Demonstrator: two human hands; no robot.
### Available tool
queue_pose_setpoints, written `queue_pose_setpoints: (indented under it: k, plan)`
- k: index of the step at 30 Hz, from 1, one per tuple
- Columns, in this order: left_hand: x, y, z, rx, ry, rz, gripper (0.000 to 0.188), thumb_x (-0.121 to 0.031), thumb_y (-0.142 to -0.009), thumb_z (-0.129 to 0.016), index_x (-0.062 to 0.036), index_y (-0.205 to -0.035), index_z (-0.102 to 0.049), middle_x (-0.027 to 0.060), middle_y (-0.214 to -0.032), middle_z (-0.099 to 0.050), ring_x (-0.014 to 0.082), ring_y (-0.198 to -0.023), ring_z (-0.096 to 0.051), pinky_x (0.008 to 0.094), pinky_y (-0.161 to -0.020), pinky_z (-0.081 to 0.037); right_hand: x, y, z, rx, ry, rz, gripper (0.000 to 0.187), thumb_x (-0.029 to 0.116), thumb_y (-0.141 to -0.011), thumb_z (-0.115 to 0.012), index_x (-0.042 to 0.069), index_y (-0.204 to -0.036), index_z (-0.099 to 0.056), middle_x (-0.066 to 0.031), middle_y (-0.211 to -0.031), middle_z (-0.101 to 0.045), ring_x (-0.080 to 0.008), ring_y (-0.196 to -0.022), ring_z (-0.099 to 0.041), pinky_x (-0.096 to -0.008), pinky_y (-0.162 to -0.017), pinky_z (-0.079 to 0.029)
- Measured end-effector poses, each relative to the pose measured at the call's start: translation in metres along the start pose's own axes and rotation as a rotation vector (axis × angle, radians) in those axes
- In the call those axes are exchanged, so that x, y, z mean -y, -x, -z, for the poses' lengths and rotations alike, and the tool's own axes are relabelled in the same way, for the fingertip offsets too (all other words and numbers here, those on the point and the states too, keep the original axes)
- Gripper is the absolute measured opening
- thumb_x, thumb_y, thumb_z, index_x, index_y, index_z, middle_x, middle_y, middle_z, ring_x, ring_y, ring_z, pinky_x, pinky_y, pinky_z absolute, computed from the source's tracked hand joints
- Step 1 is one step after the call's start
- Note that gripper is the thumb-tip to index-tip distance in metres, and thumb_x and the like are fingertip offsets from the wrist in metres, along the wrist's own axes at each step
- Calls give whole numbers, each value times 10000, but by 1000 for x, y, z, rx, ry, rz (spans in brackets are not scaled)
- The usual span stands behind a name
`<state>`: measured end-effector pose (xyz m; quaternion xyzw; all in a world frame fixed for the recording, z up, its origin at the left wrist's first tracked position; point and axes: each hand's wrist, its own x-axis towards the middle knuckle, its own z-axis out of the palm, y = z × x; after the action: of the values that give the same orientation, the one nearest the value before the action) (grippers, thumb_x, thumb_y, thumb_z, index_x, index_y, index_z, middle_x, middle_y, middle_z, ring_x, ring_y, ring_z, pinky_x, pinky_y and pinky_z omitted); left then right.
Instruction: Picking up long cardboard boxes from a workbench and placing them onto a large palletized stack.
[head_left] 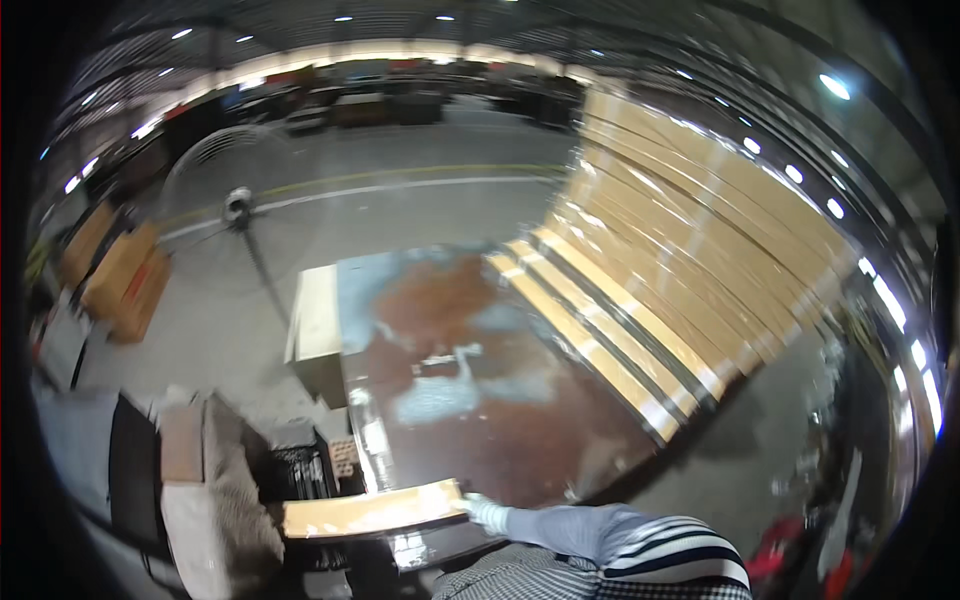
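Taken from the middle of the bench point(540, 440), the right hand point(487, 513) is at six o'clock, its pale-covered fingers meeting the near end of a long yellowish box point(370, 509). Blur hides the fingers, so whether they pinch that end or only press against it cannot be told. The box lies at seven o'clock, by the bench's near left corner, pointing away from the hand toward nine. The left hand is out of view.

Film-wrapped cartons point(690, 230) crowd the bench's side from one to four o'clock, blocking the view of the floor behind them. A white block point(318, 315) stands against the bench near nine, a fan point(237, 205) on the floor at ten, and a grey bundle point(225, 500) at eight.
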<state>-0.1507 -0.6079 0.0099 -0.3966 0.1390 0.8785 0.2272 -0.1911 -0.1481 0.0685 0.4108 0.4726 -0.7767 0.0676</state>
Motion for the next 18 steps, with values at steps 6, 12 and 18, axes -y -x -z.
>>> queue_pose_setpoints:
  k: [6, 12, 18]
  plan:
    - [17, -39, -83, 277, -203, 280, 373, -526, -912, -503, -169, -852, -592, 60, -945, -602, 245, -867, -536, 447, -762, -437, -43, -100, -62, 430, 352, 446, 997, 231, -809, -782, 35, -1551, -147, -178, -1570, -284, -254, -1433, -272, -372, -1162, -247]
    - [-8, -61, -102, 195, -446, 325, 553, -582, -935, -444, -135, -612, -480, 93, -762, -524, 269, -735, -500, 435, -705, -450, 9, 38, -81, 327, 829, 424, 703, 335, -872, -670, 81, -1469, -399, -231, -1376, -530, -323, -1248, -529, -384, -1040, -429]
    - [43, -90, -168, 233, -732, 433, 533, -576, -932, -452, -138, -631, -487, 91, -773, -529, 266, -742, -501, 435, -702, -447, -42, 104, 38, -3, 743, 413, 548, 313, -884, -669, 15, -1331, -558, -187, -1369, -550, -317, -1326, -455, -413, -1093, -352]
